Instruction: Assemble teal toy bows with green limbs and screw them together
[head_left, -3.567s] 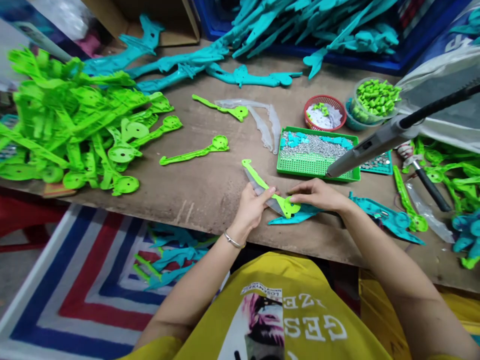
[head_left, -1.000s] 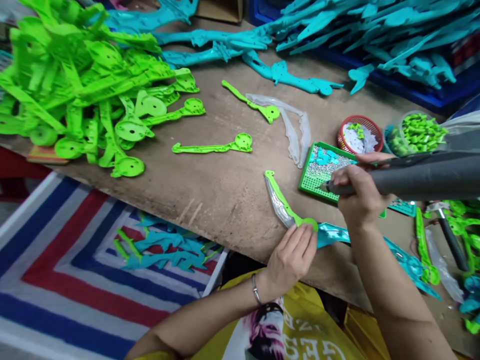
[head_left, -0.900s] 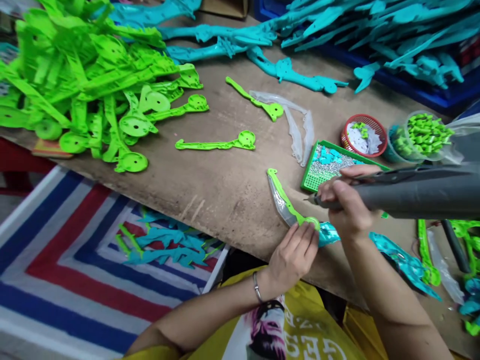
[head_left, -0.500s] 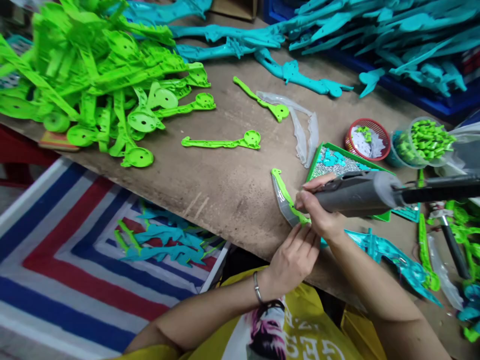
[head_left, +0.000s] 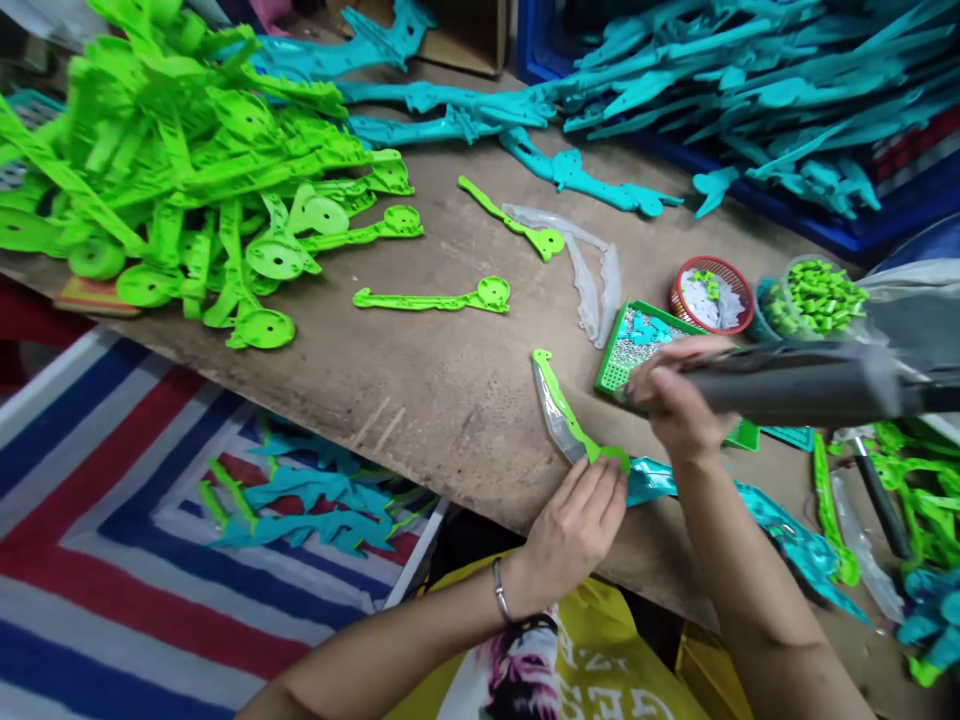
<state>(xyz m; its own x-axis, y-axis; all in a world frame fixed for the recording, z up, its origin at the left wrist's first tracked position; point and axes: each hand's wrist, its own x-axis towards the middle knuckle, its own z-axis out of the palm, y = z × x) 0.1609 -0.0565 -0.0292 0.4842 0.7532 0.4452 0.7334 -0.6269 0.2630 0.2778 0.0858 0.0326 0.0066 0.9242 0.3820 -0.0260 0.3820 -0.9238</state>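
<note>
My left hand (head_left: 576,520) presses its closed fingers on the round end of a bright green plastic toy part (head_left: 559,395), which has a translucent strip (head_left: 553,418) along its lower edge. A teal plastic piece (head_left: 651,482) extends to the right from beside those fingertips, passing behind my right forearm. My right hand (head_left: 686,395) is wrapped round a dark grey electric screwdriver (head_left: 795,385), blurred by motion. It is raised in front of the green tray (head_left: 613,372) of small screws and teal bits, hiding part of it. The screwdriver's tip is hard to make out.
Green parts (head_left: 187,180) are heaped at the left; teal parts (head_left: 750,90) fill a blue crate at the back right. A red basket (head_left: 711,295) and a tub of green pieces (head_left: 821,300) stand behind the tray. Single green parts (head_left: 491,295) and a clear piece (head_left: 581,270) lie mid-table.
My right hand has lifted the screwdriver off the green part and moved it right and up toward the tray. My left hand stays on the part. The whole view has shifted slightly.
</note>
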